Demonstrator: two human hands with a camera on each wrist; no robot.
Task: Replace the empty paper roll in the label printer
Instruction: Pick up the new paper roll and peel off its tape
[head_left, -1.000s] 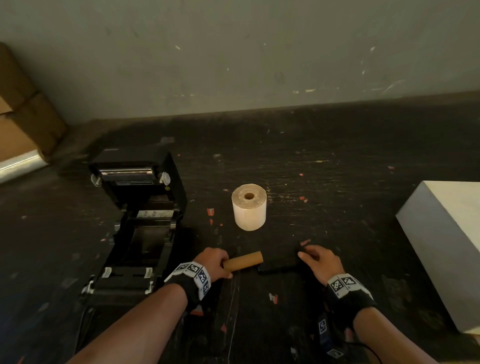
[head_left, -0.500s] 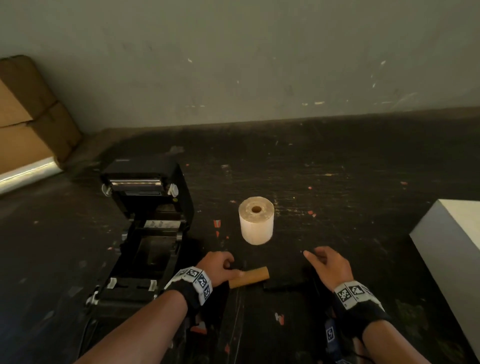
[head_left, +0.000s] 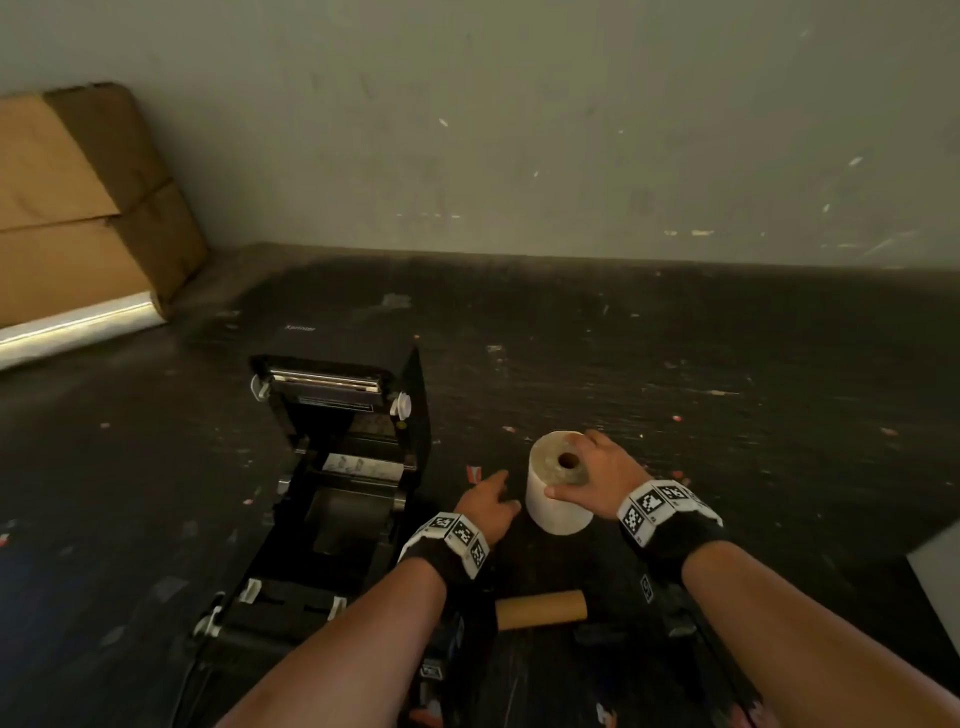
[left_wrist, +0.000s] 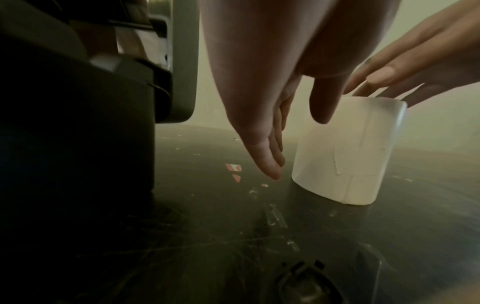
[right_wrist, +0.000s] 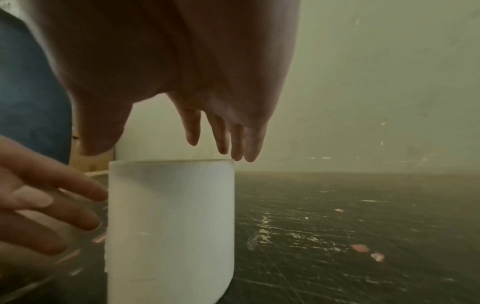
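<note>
The black label printer (head_left: 343, 519) stands open at the left, lid (head_left: 337, 384) tipped back and the roll bay bare. A full white paper roll (head_left: 556, 514) stands on end to its right. My right hand (head_left: 576, 467) is spread over the roll's top, thumb at the near rim and fingertips (right_wrist: 233, 152) at the far rim. No firm grip shows. My left hand (head_left: 491, 501) has straight fingers just left of the roll (left_wrist: 345, 154), close to its side. The empty brown core (head_left: 540, 609) lies loose on the table between my forearms.
A small black part (head_left: 597, 633) lies beside the core. Cardboard boxes (head_left: 78, 208) lean at the far left against the wall. A white box's corner (head_left: 940, 561) shows at the right edge. The dark table (head_left: 727, 389) is scratched and littered with paper scraps.
My left hand let go of the brown core and left it on the table. Both hands moved forward to the white roll, the right one leaving the black part.
</note>
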